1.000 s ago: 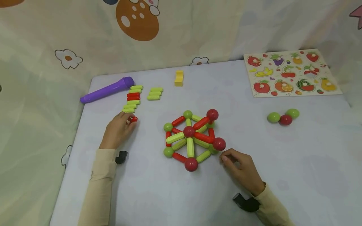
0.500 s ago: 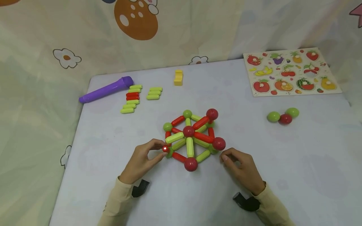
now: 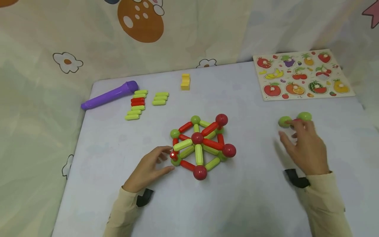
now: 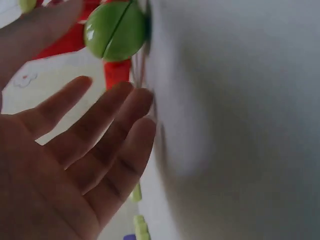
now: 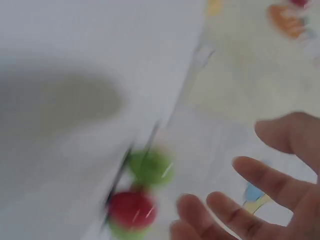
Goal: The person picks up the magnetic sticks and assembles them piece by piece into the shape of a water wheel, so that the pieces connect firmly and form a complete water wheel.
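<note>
A toy structure of red and yellow-green magnetic rods and balls stands mid-table. At its left corner a short red rod points up from a green ball. My left hand is beside that corner, thumb and fingers spread on either side of the rod and apart from it. My right hand reaches over the loose balls at the right, its fingers spread in the right wrist view. A red ball sits between two green balls; in the head view the fingers mostly hide it.
Several loose yellow-green and red rods lie in a row at the left, with a few more green rods beside them. A purple toy microphone lies behind. A yellow block and a fruit puzzle board stand farther back.
My left hand brought a red rod from the left row to the structure's left corner and let go of it there. My right hand moved from beside the structure to the loose balls.
</note>
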Demonstrator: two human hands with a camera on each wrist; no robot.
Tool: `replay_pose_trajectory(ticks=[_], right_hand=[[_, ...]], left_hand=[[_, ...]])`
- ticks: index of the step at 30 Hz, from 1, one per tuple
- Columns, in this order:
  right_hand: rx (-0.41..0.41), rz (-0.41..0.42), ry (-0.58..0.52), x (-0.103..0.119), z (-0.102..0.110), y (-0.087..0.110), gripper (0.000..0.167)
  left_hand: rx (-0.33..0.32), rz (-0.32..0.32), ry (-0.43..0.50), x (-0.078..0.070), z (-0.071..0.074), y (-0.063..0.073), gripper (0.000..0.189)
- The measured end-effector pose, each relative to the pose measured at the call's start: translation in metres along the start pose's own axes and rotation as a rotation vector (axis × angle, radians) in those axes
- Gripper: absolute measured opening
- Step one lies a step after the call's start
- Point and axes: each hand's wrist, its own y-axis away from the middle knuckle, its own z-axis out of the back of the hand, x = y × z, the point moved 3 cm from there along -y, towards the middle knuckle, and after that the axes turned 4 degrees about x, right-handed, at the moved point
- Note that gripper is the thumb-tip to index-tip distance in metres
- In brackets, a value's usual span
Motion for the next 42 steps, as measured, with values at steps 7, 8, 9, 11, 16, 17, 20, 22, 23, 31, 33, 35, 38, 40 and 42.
replay_pose_trajectory(ticks=[7, 8, 9, 11, 16, 17, 20, 22, 23, 31, 33, 35, 38, 40, 42], right_hand=[[0.196, -0.139, 0.104, -0.050, 0.000, -0.020, 0.046], [0.205, -0.143, 0.089, -0.052, -0.001, -0.020, 0.045], [0.207, -0.144, 0.073, -0.053, -0.001, -0.020, 0.043], [0.195, -0.146, 0.049, -0.055, -0.001, -0.018, 0.041], [0.122, -0.157, -0.002, -0.054, 0.003, -0.013, 0.038], [0.103, -0.160, -0.009, -0.053, 0.005, -0.012, 0.038], [0.044, -0.153, -0.041, -0.045, 0.009, -0.008, 0.039], [-0.003, -0.132, -0.078, -0.035, 0.012, -0.004, 0.043], [-0.035, -0.112, -0.101, -0.028, 0.014, -0.002, 0.044], [-0.255, 0.315, -0.441, 0.067, 0.031, 0.035, 0.043], [-0.241, 0.412, -0.519, 0.088, 0.028, 0.048, 0.052], [-0.224, 0.489, -0.581, 0.103, 0.021, 0.062, 0.057], [-0.180, 0.565, -0.609, 0.120, 0.003, 0.078, 0.054], [-0.163, 0.610, -0.615, 0.127, -0.012, 0.084, 0.050], [-0.163, 0.627, -0.598, 0.131, -0.024, 0.087, 0.048]], left_hand=[[0.021, -0.030, -0.075, -0.005, -0.014, -0.009, 0.041], [0.007, -0.030, -0.085, -0.006, -0.016, -0.008, 0.040], [-0.008, -0.028, -0.097, -0.007, -0.018, -0.008, 0.039], [-0.043, -0.017, -0.128, -0.010, -0.022, -0.006, 0.040], [-0.171, 0.004, -0.194, -0.025, -0.036, 0.001, 0.042], [-0.194, 0.001, -0.199, -0.029, -0.040, 0.002, 0.042], [-0.212, -0.026, -0.210, -0.044, -0.053, 0.004, 0.043], [-0.165, -0.043, -0.186, -0.054, -0.063, 0.005, 0.042], [-0.137, -0.061, -0.169, -0.059, -0.069, 0.006, 0.042], [0.130, -0.228, -0.002, -0.088, -0.093, 0.003, 0.039], [0.083, -0.292, -0.009, -0.092, -0.085, -0.002, 0.032], [-0.007, -0.360, -0.033, -0.098, -0.074, -0.008, 0.029], [-0.102, -0.454, -0.078, -0.105, -0.060, -0.019, 0.037], [-0.104, -0.492, -0.092, -0.109, -0.056, -0.026, 0.043], [-0.077, -0.507, -0.095, -0.111, -0.056, -0.031, 0.046]])
